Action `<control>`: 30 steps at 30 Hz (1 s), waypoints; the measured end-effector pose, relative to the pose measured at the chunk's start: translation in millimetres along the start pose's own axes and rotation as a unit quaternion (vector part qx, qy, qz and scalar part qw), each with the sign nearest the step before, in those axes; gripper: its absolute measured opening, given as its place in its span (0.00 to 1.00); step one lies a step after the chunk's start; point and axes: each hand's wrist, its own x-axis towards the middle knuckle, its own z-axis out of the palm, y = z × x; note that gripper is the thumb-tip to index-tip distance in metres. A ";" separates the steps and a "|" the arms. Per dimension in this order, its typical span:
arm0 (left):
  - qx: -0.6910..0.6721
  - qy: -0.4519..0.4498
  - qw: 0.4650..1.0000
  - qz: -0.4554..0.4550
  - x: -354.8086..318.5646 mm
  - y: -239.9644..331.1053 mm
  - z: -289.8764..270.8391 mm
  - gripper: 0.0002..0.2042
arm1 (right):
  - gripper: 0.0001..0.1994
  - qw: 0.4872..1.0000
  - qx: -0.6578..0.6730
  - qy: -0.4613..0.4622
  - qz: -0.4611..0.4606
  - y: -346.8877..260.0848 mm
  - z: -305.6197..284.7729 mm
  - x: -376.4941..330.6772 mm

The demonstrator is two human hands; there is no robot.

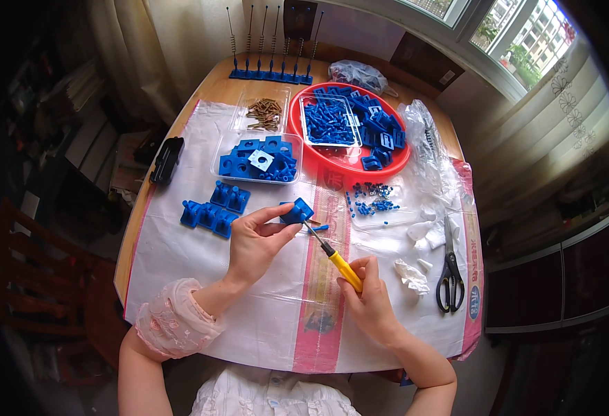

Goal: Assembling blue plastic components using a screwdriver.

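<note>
Over the worktop (180,104), the left hand (256,243) pinches a small blue plastic block (296,210) while the right hand (368,295), closed around a yellow-handled screwdriver (332,256), sets its tip against the block, apparently driving a screw, which calls for steady, straight pressure.

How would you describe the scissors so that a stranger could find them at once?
Start at the red tray at the table's far side and come down the right edge of the white sheet. The scissors lie there, right of the right hand. They alone have black loop handles.
</note>
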 end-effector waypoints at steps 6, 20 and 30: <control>-0.007 0.002 1.000 -0.002 -0.2 -0.2 -0.6 0.19 | 0.07 0.999 -0.030 0.014 -0.017 -2.9 -3.6 3.7; -0.016 0.004 1.000 -0.007 0.7 -2.8 -2.3 0.19 | 0.12 0.994 0.078 -0.042 0.058 -16.2 -5.4 0.0; -0.015 0.007 1.000 0.000 1.4 -3.9 -1.7 0.19 | 0.07 0.999 -0.034 0.009 -0.014 -7.7 -5.2 0.9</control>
